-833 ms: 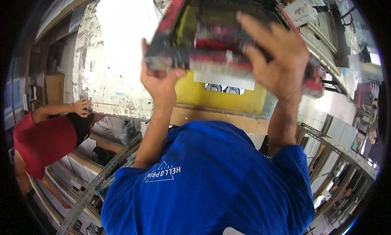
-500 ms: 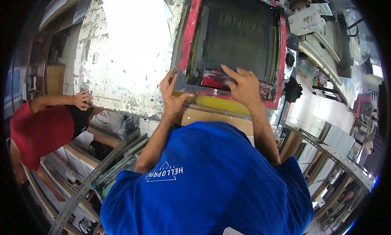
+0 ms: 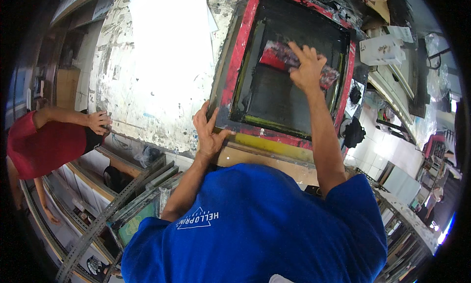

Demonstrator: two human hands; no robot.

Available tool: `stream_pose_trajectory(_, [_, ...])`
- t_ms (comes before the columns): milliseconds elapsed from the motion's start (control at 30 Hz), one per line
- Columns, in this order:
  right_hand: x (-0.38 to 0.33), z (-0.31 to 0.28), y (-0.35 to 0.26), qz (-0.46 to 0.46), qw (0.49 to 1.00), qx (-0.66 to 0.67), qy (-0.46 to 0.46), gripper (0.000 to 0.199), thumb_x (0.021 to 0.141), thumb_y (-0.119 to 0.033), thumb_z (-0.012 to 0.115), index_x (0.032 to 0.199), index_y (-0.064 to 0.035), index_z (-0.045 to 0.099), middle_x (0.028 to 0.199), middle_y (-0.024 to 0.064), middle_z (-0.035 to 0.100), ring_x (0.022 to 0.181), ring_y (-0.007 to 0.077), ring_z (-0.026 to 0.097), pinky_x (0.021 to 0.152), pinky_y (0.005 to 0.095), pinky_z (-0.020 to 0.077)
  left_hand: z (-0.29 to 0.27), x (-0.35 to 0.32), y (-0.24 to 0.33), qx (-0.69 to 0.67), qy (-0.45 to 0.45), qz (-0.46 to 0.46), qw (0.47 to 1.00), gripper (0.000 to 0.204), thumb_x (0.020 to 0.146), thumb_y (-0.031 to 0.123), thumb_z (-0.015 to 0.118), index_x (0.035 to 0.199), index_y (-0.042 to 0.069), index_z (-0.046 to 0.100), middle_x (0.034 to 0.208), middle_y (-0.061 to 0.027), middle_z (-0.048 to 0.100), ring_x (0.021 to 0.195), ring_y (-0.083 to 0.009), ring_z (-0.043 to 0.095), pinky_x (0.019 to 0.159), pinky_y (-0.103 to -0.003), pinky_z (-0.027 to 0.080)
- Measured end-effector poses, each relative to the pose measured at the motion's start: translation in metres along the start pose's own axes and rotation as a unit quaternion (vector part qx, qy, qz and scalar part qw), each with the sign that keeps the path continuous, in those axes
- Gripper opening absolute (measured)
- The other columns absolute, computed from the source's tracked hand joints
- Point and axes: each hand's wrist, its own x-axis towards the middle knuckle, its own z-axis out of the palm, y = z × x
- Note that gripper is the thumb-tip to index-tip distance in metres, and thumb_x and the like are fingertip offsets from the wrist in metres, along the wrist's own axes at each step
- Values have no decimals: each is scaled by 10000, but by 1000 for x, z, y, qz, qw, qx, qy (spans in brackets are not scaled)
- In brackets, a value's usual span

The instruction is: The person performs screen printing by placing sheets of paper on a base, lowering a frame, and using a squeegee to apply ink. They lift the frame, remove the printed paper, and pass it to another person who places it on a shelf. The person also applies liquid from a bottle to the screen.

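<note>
My right hand (image 3: pixel 308 71) grips a squeegee (image 3: pixel 275 58) with a red, ink-smeared body, its index finger stretched along the top. The squeegee lies slightly tilted across the dark mesh of a printing screen (image 3: pixel 236 62), whose red frame is stained black. My left hand (image 3: pixel 210 131) rests with fingers spread at the screen's near left corner, its thumb by the yellow strip (image 3: pixel 270 142) along the near edge. Nothing shows inside my left hand. What lies under the screen is hidden.
White sheets (image 3: pixel 169 37) lie on the paint-spattered table (image 3: pixel 110 67) to the left. A person in a red shirt (image 3: pixel 46 145) has one hand on its left edge. Black ink blobs (image 3: pixel 353 132) and a white container (image 3: pixel 381 50) sit right. Metal racks (image 3: pixel 93 241) stand lower left.
My right hand has moved away from me across the mesh with the squeegee, from the near edge to the middle. My left hand stays at the corner. The whole view has shifted slightly.
</note>
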Motion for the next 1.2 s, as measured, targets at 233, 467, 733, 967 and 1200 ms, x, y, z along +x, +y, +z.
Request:
stream_pose_trajectory(233, [93,25,53,-40,996,-31,72,820,582,-138,679,1389,-270,615,1068,72,593,1074,277,536,938,488,335,-1,-3,-1,-3,-6,-7,1000,881,582,316,924,1356,19,625,1517,-254,450,1348,-418,421,1117,-519,308])
stream_pose_trajectory(467, [151,25,95,-74,996,-7,48,755,677,-180,737,1409,-316,606,1075,116,655,1077,324,609,896,496,388,-2,-2,0,-9,-7,-7,1000,879,584,286,919,1366,23,616,1491,-232,481,1326,-398,448,1106,-506,323])
stream_pose_trajectory(733, [147,13,85,-114,992,-4,53,598,801,-125,704,1364,-316,639,963,120,690,964,354,664,822,493,511,-2,0,-4,-20,8,26,999,911,577,348,926,1367,24,609,1373,-204,559,1276,-372,472,1072,-496,334])
stream_pose_trajectory(967, [58,-11,28,-58,997,-30,31,556,819,-106,674,1315,-357,654,895,121,669,830,331,676,744,468,531,2,-11,3,-64,15,-50,997,933,575,268,936,1401,15,583,1245,-166,591,1199,-336,481,1067,-442,352])
stream_pose_trajectory(1200, [-62,-99,-63,-35,999,12,-19,536,799,-81,656,1279,-317,689,795,110,601,728,320,622,645,455,470,-10,-1,21,-132,64,-2,989,925,611,207,938,1416,-36,552,1241,-159,590,1187,-326,484,1068,-426,357])
